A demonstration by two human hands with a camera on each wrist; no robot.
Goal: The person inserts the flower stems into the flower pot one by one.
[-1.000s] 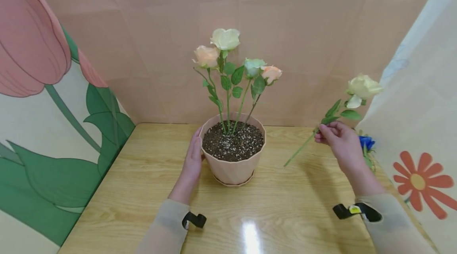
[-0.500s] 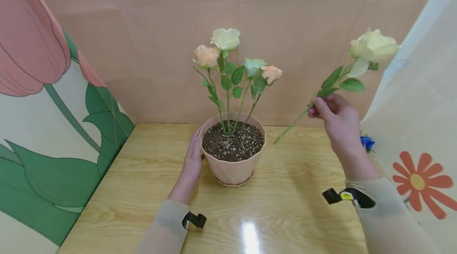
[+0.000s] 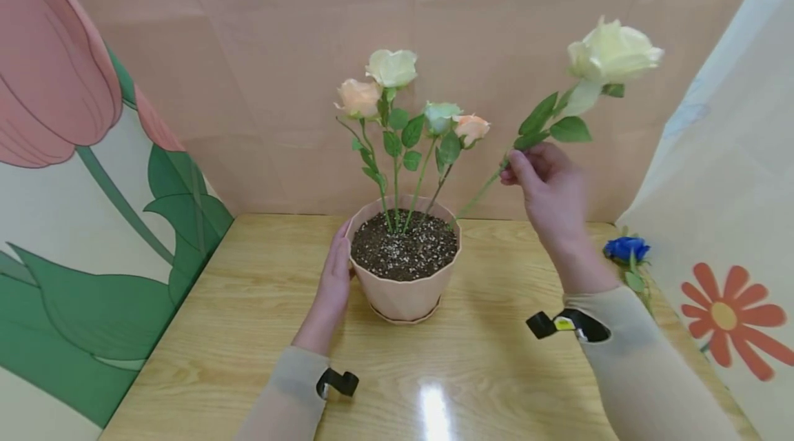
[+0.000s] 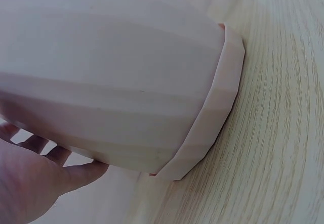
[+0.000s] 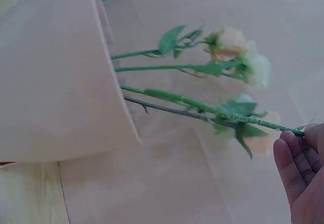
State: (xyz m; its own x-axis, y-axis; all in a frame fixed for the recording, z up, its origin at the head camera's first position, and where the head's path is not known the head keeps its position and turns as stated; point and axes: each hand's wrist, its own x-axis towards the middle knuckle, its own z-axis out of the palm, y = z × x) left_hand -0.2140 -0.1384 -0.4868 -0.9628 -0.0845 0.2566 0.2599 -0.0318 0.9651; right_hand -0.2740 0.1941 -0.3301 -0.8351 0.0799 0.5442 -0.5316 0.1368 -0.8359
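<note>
A pale pink faceted flowerpot (image 3: 403, 296) of dark speckled soil (image 3: 397, 255) stands on its saucer. My left hand (image 3: 335, 275) rests against the pot's left side; its fingers lie along the wall in the left wrist view. Between thumb and fingertips, my right hand (image 3: 552, 193) pinches the green stem of a cream rose (image 3: 614, 52). That rose tilts with its bloom up to the right, its lower stem end overlapping the pot's right rim. Upright in the soil are a white rose (image 3: 392, 69), a peach rose (image 3: 360, 98), a mint rose (image 3: 442, 117) and an orange-peach rose (image 3: 473, 128).
A blue rose (image 3: 626, 248) lies at the right edge of the wooden table (image 3: 260, 303). A plain pinkish backdrop (image 3: 279, 83) rises behind the pot. Flower-printed panels flank the table, with a large tulip (image 3: 56, 62) at left and a red daisy (image 3: 726, 315) at right.
My right hand has raised the cream rose and carried it left toward the pot, its stem end now at the rim. More of the blue rose shows. The left hand has stayed put.
</note>
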